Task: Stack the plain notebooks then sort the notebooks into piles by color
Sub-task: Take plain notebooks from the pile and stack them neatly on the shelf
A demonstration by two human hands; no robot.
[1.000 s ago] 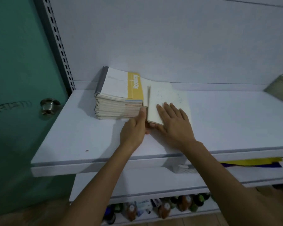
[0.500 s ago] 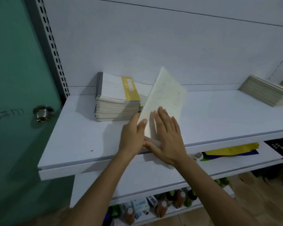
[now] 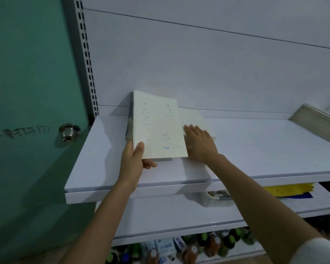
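Now raised off the shelf (image 3: 255, 149) and swung left over the stack (image 3: 129, 122), unlike half a second ago: cream dotted notebook (image 3: 158, 126). Pinches its lower-left corner with left hand (image 3: 135, 161), thumb on cover, fingers beneath. Presses right hand (image 3: 200, 143) flat, fingers straight, on plain cream notebook (image 3: 194, 117) just beside. Thin matte rectangular covers. Open shelf rightward up to slanted pile (image 3: 316, 122).

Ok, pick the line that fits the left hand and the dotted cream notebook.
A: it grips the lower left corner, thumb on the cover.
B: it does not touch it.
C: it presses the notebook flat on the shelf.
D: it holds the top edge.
A: the left hand grips the dotted cream notebook at its lower left corner, thumb on the cover, fingers beneath.
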